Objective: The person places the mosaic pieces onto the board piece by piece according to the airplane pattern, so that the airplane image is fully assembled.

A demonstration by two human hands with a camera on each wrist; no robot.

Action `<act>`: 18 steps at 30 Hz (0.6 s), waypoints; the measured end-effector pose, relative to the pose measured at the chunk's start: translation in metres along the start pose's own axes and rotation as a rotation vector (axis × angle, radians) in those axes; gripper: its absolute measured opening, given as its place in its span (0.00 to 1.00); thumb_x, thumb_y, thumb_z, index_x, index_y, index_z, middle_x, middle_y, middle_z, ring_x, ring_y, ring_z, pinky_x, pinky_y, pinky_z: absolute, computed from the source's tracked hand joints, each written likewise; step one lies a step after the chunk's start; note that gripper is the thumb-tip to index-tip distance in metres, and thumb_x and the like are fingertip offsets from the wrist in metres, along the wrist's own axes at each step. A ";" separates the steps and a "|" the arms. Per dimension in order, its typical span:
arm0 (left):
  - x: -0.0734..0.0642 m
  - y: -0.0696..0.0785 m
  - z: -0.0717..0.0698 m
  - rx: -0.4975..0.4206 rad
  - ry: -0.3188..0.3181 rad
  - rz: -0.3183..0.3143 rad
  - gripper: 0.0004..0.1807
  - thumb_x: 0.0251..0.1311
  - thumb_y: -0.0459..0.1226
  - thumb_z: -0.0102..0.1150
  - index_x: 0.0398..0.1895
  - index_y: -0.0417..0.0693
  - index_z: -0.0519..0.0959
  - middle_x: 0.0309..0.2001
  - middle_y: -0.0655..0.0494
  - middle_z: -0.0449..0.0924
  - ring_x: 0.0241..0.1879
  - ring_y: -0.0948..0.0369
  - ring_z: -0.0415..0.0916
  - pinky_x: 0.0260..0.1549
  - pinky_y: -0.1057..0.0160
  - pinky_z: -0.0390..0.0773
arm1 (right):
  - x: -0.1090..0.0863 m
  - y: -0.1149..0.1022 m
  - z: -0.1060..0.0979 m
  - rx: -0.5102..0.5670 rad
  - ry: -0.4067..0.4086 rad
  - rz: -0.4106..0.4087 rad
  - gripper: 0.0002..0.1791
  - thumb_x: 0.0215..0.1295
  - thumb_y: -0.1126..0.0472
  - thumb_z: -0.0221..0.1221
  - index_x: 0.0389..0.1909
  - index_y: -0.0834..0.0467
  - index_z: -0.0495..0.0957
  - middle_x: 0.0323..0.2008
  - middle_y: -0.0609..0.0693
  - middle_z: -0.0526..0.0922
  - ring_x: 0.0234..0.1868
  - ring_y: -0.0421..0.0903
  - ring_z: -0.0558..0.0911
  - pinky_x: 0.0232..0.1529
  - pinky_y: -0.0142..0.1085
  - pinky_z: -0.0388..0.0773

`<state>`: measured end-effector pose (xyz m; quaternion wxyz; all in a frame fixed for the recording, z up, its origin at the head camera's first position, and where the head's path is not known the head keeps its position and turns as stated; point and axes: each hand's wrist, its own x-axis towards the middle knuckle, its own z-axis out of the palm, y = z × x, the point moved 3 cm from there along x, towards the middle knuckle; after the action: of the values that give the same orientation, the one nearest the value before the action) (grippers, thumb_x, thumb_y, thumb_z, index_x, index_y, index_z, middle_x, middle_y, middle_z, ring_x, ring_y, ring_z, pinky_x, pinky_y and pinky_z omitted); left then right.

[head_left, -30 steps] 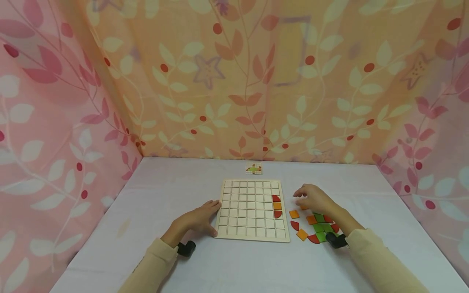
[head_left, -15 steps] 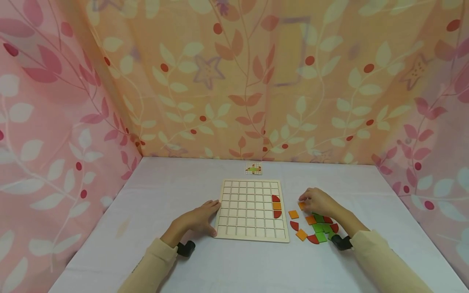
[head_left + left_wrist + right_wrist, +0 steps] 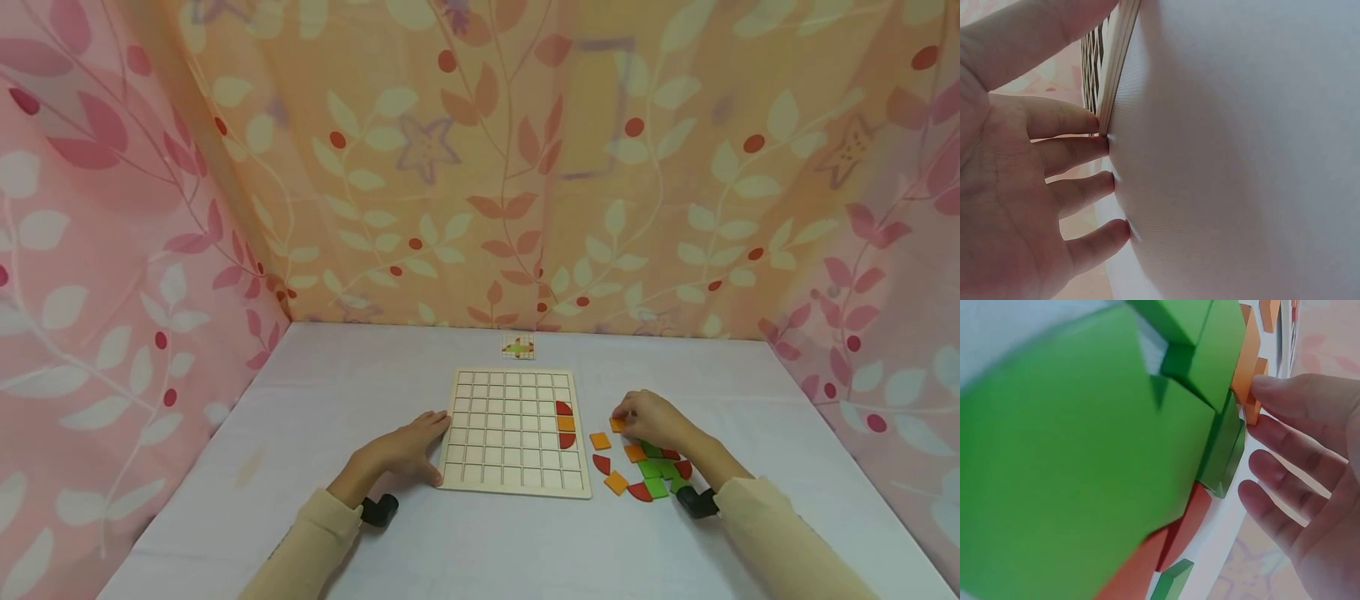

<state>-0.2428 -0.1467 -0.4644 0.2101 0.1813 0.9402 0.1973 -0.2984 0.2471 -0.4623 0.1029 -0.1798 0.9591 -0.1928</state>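
Note:
My right hand (image 3: 654,418) is at the far side of the loose tiles. Its thumb and index finger pinch an orange square tile (image 3: 617,424), which is partly hidden by the fingers; in the right wrist view this orange tile (image 3: 1260,394) sits between the two fingertips. My left hand (image 3: 408,447) rests with spread, fairly straight fingers against the left edge of a wooden grid board (image 3: 495,492). The left wrist view shows those fingers (image 3: 1066,156) touching the board's side (image 3: 1116,69). At the board's right side lie a red quarter-round tile (image 3: 564,408), an orange square (image 3: 566,423) and another red quarter-round (image 3: 567,441).
Several green tiles (image 3: 651,468) lie heaped below my right hand, with red quarter-rounds (image 3: 640,492) about them. Loose orange squares (image 3: 600,441) lie between heap and board. A small patterned card (image 3: 518,346) lies behind the board. Patterned cloth (image 3: 480,208) walls the table.
My right hand has moved slightly right and toward me, and its fingers have closed from a looser pose onto the orange square tile. The left hand has stayed at the board's edge.

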 end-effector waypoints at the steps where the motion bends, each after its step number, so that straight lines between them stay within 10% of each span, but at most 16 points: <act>1: 0.000 0.000 0.000 0.000 0.000 0.001 0.54 0.45 0.42 0.76 0.75 0.41 0.55 0.78 0.47 0.49 0.78 0.48 0.42 0.74 0.45 0.50 | 0.000 0.000 0.000 0.003 0.002 0.005 0.11 0.55 0.67 0.66 0.40 0.60 0.86 0.37 0.48 0.83 0.36 0.44 0.74 0.44 0.42 0.79; 18: 0.002 -0.001 0.001 0.011 0.008 0.020 0.54 0.45 0.43 0.75 0.75 0.40 0.55 0.78 0.46 0.49 0.78 0.47 0.42 0.74 0.46 0.51 | -0.002 -0.007 0.000 -0.034 0.020 0.011 0.11 0.54 0.68 0.66 0.39 0.61 0.87 0.36 0.48 0.83 0.38 0.46 0.77 0.47 0.47 0.79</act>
<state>-0.2444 -0.1465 -0.4665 0.2035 0.1910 0.9402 0.1950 -0.2943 0.2422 -0.4589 0.0915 -0.1745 0.9641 -0.1778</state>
